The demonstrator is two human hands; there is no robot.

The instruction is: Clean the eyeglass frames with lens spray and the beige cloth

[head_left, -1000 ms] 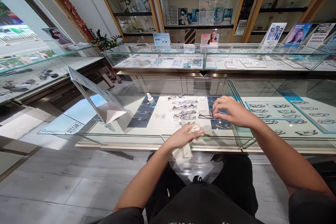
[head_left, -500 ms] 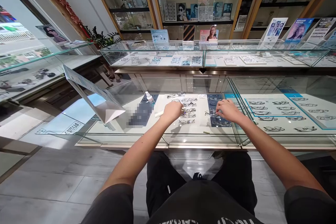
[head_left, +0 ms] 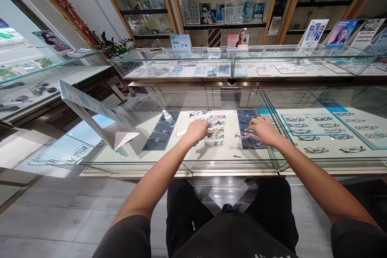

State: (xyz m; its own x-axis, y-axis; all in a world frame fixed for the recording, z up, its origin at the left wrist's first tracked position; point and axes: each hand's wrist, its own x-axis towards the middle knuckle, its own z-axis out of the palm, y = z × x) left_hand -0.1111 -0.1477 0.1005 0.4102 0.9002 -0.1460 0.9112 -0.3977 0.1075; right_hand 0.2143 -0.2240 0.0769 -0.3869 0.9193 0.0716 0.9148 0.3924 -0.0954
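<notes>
My left hand is closed over the glass counter, its fingers round a slim white stick-like thing whose end sticks out on the left. What it is exactly I cannot make out. Just right of that hand are several pairs of eyeglasses in a column. My right hand has its thumb and fingertips pinched at a pair of dark-rimmed eyeglasses, over a dark blue mat. Part of that pair is hidden by the fingers.
A white spray bottle stands on another dark mat with eyeglasses. A small gold-coloured piece lies near the front edge. A folded display sign stands at left. More eyeglasses fill the right-hand case.
The view has shifted slightly, moving the counter a little left and down in the picture. Both hands keep nearly the same places, the right one still at the eyeglasses.
</notes>
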